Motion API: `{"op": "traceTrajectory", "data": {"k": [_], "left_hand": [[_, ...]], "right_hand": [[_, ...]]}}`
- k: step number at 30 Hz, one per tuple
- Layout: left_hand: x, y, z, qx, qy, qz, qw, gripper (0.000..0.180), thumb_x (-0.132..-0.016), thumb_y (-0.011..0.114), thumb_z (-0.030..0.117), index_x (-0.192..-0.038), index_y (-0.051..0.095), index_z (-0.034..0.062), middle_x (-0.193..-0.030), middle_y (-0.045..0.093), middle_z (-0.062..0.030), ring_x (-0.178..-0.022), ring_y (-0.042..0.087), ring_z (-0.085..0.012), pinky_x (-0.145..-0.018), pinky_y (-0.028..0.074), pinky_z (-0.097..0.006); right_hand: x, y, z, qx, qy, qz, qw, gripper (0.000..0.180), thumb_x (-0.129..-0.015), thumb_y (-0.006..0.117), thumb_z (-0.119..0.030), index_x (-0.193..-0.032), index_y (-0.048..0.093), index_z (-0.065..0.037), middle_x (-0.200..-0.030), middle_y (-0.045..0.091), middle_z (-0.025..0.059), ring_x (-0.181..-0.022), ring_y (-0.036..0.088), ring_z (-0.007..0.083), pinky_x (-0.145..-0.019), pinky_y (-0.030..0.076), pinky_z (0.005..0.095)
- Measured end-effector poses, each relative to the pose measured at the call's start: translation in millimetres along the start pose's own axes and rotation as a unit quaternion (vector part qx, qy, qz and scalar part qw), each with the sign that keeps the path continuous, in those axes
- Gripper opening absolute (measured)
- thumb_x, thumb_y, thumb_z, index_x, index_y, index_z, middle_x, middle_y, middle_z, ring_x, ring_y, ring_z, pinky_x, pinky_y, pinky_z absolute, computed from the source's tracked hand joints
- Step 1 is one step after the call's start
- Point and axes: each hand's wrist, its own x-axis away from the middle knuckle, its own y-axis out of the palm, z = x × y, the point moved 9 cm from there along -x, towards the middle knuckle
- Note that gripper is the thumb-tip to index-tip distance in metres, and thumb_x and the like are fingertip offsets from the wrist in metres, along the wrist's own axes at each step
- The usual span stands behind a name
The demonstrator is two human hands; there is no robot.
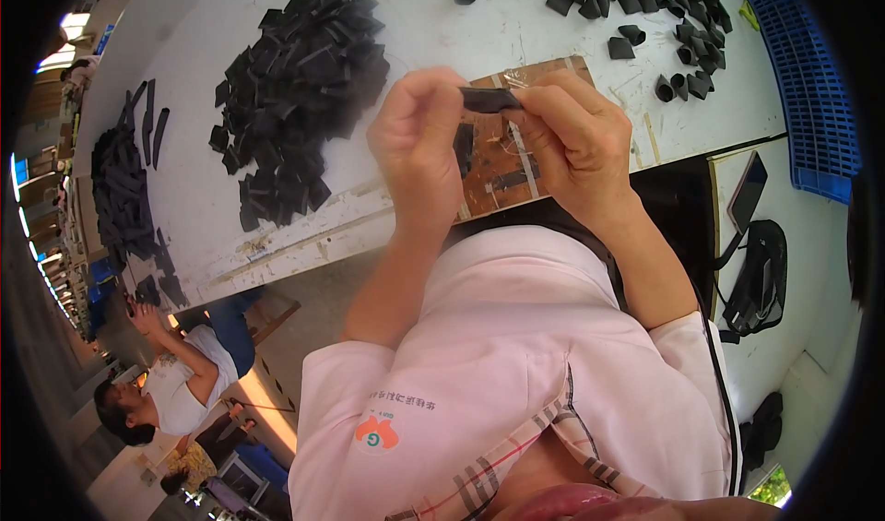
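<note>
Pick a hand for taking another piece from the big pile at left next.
Left, likely: the left hand is nearer the big pile; the right hand is farther off. Both seem to pinch the black piece, so left would have to let go first.

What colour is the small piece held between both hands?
Black piece, best seen in the head view.
</note>
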Motion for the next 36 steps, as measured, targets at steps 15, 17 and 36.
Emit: {"op": "traceTrajectory", "data": {"k": [15, 17, 36], "left_hand": [[48.6, -48.9, -45.6, -0.617, 0.059, -0.129, 0.774, 0.027, -0.066, 0.058, -0.003, -0.093, 0.056, 0.0020, -0.093, 0.054, -0.0133, -0.080, 0.055, -0.0288, -0.071, 0.045, -0.034], [52.0, -48.6, -54.6, -0.645, 0.059, -0.158, 0.745, 0.026, -0.065, 0.060, -0.002, -0.091, 0.055, 0.0022, -0.091, 0.054, -0.0126, -0.080, 0.055, -0.0293, -0.070, 0.045, -0.035], [48.1, -50.2, -45.2, -0.130, -0.234, 0.049, 0.962, 0.012, -0.080, 0.057, 0.001, -0.090, 0.056, -0.0059, -0.076, 0.061, -0.0085, -0.059, 0.056, -0.0093, -0.054, 0.049, -0.020]], "right_hand": [[44.1, 7.7, 68.5, -0.255, 0.338, -0.004, 0.906, 0.021, -0.085, 0.055, -0.018, -0.085, 0.061, 0.001, -0.062, 0.056, -0.0003, -0.055, 0.047, 0.0030, -0.049, 0.037, 0.0163], [64.6, 27.9, 70.3, -0.254, 0.359, -0.072, 0.895, 0.020, -0.084, 0.055, -0.017, -0.084, 0.060, 0.003, -0.062, 0.056, 0.0004, -0.057, 0.048, 0.0038, -0.049, 0.039, 0.0168], [57.6, 43.5, 32.4, -0.088, 0.201, -0.070, 0.973, 0.010, -0.075, 0.062, -0.008, -0.080, 0.058, 0.000, -0.067, 0.056, 0.0093, -0.057, 0.056, 0.0232, -0.052, 0.044, 0.0290]]}}
